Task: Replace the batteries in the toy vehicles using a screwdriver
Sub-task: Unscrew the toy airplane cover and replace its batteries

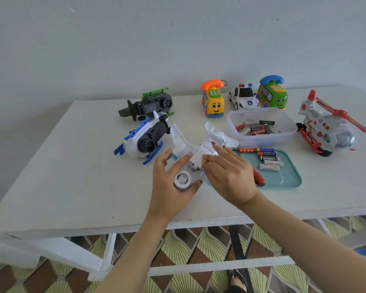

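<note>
Plane [180,141] is held belly-up in the curled left hand [171,183], its cover [203,153] pressed by the flat right hand [228,176]; batteries [268,160] are probably wanted next.

The left arm [135,252] and the right arm [304,237] are bare from the wrists all the way back. The right hand [228,176] has dark red polish on its fingernails [213,142]. The left hand [169,182] is bare too. Far below the hands, one foot [237,282] wears a dark sandal [241,274] with straps.
</note>
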A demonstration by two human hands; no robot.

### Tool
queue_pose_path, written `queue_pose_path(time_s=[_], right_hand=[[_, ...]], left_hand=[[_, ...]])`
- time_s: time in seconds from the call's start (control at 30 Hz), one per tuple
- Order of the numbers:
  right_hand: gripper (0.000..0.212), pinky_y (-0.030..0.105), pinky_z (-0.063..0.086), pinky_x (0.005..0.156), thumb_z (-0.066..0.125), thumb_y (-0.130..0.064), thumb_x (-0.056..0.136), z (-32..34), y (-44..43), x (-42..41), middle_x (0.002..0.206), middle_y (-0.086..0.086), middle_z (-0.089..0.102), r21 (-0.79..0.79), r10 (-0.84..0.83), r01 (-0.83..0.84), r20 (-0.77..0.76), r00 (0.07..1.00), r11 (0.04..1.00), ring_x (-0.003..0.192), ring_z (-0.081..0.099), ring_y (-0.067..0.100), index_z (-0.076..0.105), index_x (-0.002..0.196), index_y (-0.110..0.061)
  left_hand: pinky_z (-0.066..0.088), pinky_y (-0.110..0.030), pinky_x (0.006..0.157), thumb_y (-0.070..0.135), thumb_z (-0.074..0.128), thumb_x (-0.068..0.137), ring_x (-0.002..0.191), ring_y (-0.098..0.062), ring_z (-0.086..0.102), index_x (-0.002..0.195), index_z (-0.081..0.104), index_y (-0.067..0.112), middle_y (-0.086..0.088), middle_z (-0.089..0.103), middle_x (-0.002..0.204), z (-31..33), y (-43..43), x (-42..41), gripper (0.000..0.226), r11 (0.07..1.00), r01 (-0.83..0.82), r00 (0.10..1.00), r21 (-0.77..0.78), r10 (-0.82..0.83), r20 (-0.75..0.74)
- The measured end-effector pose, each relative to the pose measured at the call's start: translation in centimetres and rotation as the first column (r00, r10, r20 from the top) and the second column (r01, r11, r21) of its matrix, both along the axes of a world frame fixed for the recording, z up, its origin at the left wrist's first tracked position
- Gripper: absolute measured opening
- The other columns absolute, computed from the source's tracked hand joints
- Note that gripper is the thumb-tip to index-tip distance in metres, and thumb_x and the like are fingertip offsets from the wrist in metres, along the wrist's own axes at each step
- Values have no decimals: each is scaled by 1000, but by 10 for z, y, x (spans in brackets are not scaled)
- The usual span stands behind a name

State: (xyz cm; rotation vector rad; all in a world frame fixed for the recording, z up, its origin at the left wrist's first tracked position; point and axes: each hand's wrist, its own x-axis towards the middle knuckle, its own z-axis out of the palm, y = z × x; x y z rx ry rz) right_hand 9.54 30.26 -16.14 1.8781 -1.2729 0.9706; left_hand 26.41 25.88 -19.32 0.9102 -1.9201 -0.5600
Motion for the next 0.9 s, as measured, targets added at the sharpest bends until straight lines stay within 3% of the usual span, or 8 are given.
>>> queue_pose_path(time_s=[0.17,0.3,0.53,0.73,0.9], right_hand=[[12,46,58,74,72,1,78,-1,-1,0,82,5,74,2,-19,19,-6,1000,1000,97,69,32,71,69,-7],[8,46,58,74,73,1,76,2,-1,-1,84,5,74,57,-36,36,-2,999,998,94,70,31,73,74,-7],[17,44,57,82,59,-11,87,3,1,-9,92,4,75,180,12,-4,-42,999,984,98,69,31,75,83,-10],[21,41,54,88,55,-13,89,8,6,-7,96,5,74,276,26,-10,-55,998,961,98,68,31,75,86,-8],[26,36,52,91,54,-18,87,6,11,-9,106,3,72,421,40,-65,68,997,905,104,64,24,74,100,-10]], left_hand=[[45,-37,103,51,70,70,127,-24,43,130,58,28,-7,38,135,-1,-1,0,65,1000,2,1000,10,-2,2],[38,-22,104,53,68,70,126,-23,43,129,58,27,-7,39,135,0,0,1,65,1000,-6,1000,13,6,2],[49,-44,100,50,71,70,126,-26,45,125,61,26,-9,40,135,0,1,1,61,1000,8,1000,6,-8,-14],[51,-46,98,51,71,69,127,-24,44,118,59,32,-9,40,136,1,0,0,54,1000,8,1000,19,-7,-18],[52,-49,93,50,72,69,123,-30,48,118,59,31,-10,40,134,0,-1,0,54,1000,13,1000,17,-12,-23]])
